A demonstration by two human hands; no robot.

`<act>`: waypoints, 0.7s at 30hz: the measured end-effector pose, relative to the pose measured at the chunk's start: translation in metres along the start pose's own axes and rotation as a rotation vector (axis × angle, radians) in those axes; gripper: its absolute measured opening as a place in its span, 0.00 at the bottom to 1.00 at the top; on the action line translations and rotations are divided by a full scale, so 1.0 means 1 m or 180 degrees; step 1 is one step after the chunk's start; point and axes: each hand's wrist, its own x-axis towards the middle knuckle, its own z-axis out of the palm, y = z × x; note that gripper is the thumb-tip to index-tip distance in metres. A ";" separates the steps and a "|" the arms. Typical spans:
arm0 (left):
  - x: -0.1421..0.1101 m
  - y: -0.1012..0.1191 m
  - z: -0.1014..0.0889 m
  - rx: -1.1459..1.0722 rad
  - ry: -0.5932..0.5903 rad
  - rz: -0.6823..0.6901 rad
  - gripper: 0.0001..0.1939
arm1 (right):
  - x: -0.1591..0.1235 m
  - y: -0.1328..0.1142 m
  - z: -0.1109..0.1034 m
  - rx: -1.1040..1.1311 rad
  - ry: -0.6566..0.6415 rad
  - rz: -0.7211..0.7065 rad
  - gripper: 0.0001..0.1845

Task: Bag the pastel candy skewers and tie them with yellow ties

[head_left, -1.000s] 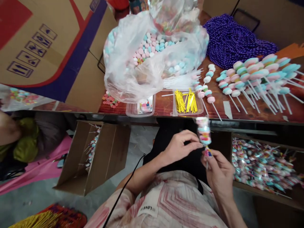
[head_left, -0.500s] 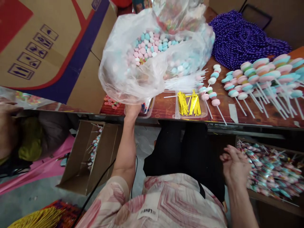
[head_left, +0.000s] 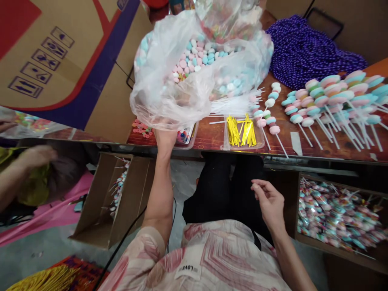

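My left hand [head_left: 165, 135] reaches up to the table edge and disappears under the clear plastic bag [head_left: 145, 99]. The bag covers its fingers, so their grip is hidden. Inside the bag are pink, white and blue candies [head_left: 197, 56]. My right hand [head_left: 271, 202] hangs over my lap, fingers loosely bent and thumb close to them, with nothing visible in it. Beside my left wrist is a clear tray [head_left: 190, 139] with small items. Further right, gold twist ties [head_left: 241, 131] lie in another clear tray, next to candy skewers [head_left: 269, 117] on white sticks.
More candy skewers [head_left: 336, 97] lie at the right, before a purple cord bundle [head_left: 306, 52]. White sticks [head_left: 236, 105] lie behind the ties. A large carton [head_left: 100, 81] stands left. Below are a box of wrapped skewers [head_left: 339, 214] and another carton [head_left: 100, 202]. Another person's hand [head_left: 36, 157] is at left.
My right hand has moved left from beside the box of wrapped skewers to over my lap. The bag's near-left side has shifted and folded inward around my left hand. The other person's hand has moved right.
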 end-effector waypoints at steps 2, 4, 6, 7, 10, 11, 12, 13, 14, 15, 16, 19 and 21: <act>-0.023 0.021 -0.001 -0.0721 0.0014 -0.0301 0.06 | -0.002 -0.011 0.012 -0.0025 -0.0221 -0.0066 0.14; -0.057 0.043 0.004 -0.1487 -0.0222 -0.0798 0.09 | -0.004 -0.026 0.028 0.0000 -0.0464 -0.0212 0.12; -0.094 0.063 0.014 -0.2059 -0.0538 -0.1092 0.12 | -0.004 -0.044 0.045 0.0131 -0.0624 -0.0409 0.11; -0.112 0.071 0.020 -0.2253 -0.0619 -0.1172 0.13 | -0.004 -0.052 0.054 0.0223 -0.0674 -0.0489 0.11; -0.157 0.083 0.043 -0.2500 -0.0597 -0.1333 0.15 | -0.004 -0.071 0.078 0.0582 -0.0650 -0.0612 0.12; -0.167 0.084 0.050 -0.2521 -0.0536 -0.1365 0.15 | -0.004 -0.074 0.083 0.0669 -0.0532 -0.0641 0.10; -0.174 0.085 0.056 -0.2548 -0.0476 -0.1386 0.15 | -0.004 -0.076 0.086 0.0738 -0.0398 -0.0664 0.09; -0.180 0.085 0.060 -0.2582 -0.0423 -0.1405 0.15 | -0.004 -0.077 0.088 0.0785 -0.0266 -0.0680 0.08; -0.183 0.085 0.063 -0.2639 -0.0405 -0.1433 0.15 | -0.004 -0.076 0.087 0.0818 -0.0161 -0.0682 0.07; -0.185 0.086 0.064 -0.2744 -0.0440 -0.1495 0.16 | -0.004 -0.076 0.084 0.0844 -0.0107 -0.0674 0.06; -0.185 0.086 0.065 -0.2895 -0.0556 -0.1620 0.17 | -0.003 -0.074 0.080 0.0864 -0.0116 -0.0657 0.07; -0.180 0.087 0.063 -0.3473 -0.1284 -0.2319 0.19 | 0.002 -0.071 0.062 0.0789 -0.0308 -0.0605 0.08; -0.178 0.086 0.061 -0.3720 -0.1709 -0.2760 0.20 | 0.007 -0.071 0.050 0.0597 -0.0419 -0.0601 0.10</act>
